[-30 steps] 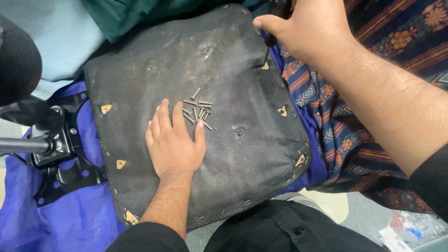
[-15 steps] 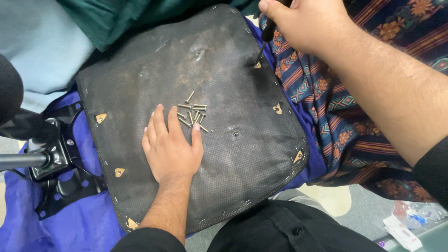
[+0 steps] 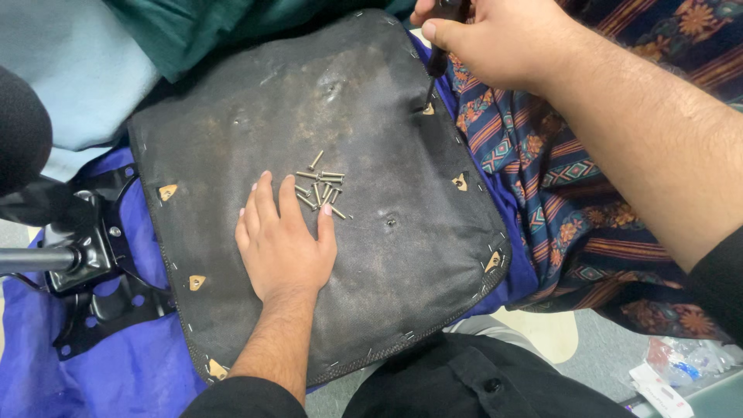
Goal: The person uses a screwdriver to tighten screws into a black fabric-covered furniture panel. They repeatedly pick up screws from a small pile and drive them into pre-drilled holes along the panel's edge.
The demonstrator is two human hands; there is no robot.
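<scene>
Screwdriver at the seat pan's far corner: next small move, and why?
Probably turn the screwdriver in place: the right hand holds its tip at the corner hole, while the left hand lies flat on the seat underside beside the loose screws.

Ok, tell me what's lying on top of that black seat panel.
On the black seat panel: a loose pile of screws and the left hand pressed flat beside it. The right hand sets a screwdriver at the edge. Anything beneath the palm is hidden.
</scene>
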